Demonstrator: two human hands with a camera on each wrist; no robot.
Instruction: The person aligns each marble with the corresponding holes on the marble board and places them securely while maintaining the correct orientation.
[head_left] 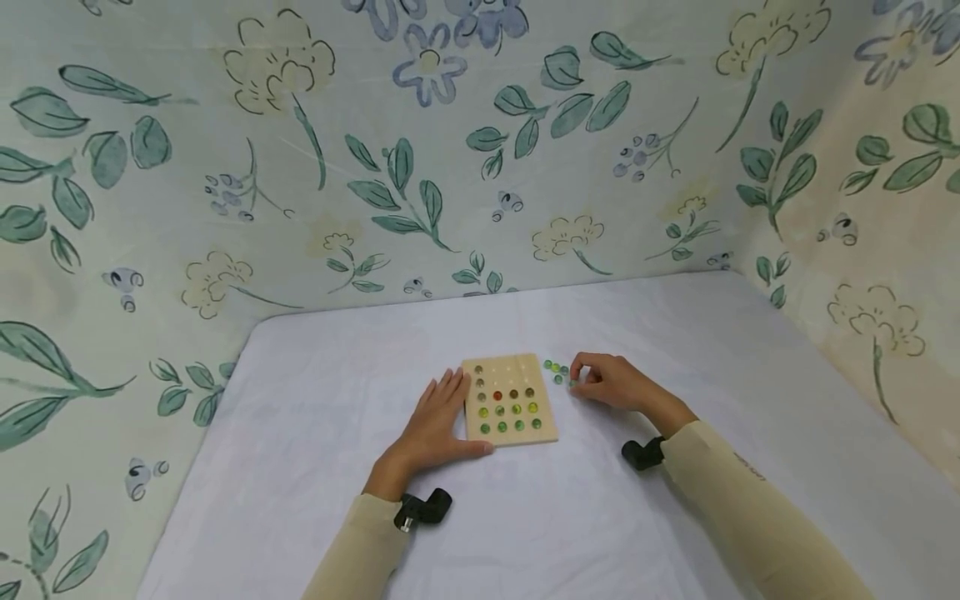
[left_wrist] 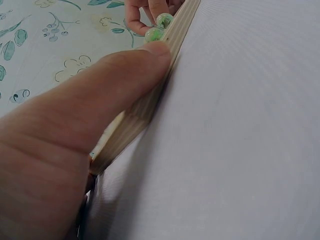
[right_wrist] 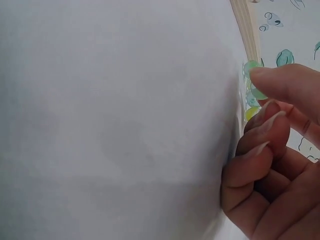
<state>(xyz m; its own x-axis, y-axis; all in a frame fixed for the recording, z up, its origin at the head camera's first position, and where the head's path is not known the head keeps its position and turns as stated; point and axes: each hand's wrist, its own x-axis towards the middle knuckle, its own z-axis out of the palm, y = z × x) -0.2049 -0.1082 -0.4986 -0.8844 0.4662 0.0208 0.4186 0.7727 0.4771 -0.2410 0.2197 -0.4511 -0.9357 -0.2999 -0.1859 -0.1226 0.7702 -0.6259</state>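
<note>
A square wooden board [head_left: 517,375] with rows of round hollows lies on the table. Green marbles fill its front row, yellow-green ones the row behind, and a red marble [head_left: 497,396] sits among darker ones in the third. My left hand [head_left: 435,421] rests against the board's left side, its straight thumb along the front edge. Right of the board, my right hand [head_left: 611,382] pinches a green marble [right_wrist: 258,92] between thumb and forefinger, the other fingers curled. Beside those fingertips lies a small group of loose green and yellow-green marbles [head_left: 556,367].
White cloth [head_left: 337,400] covers the table. Flower-printed fabric [head_left: 420,208] hangs behind it and at both sides. Each wrist wears a small black camera, one by the left cuff [head_left: 426,507] and one by the right [head_left: 642,454].
</note>
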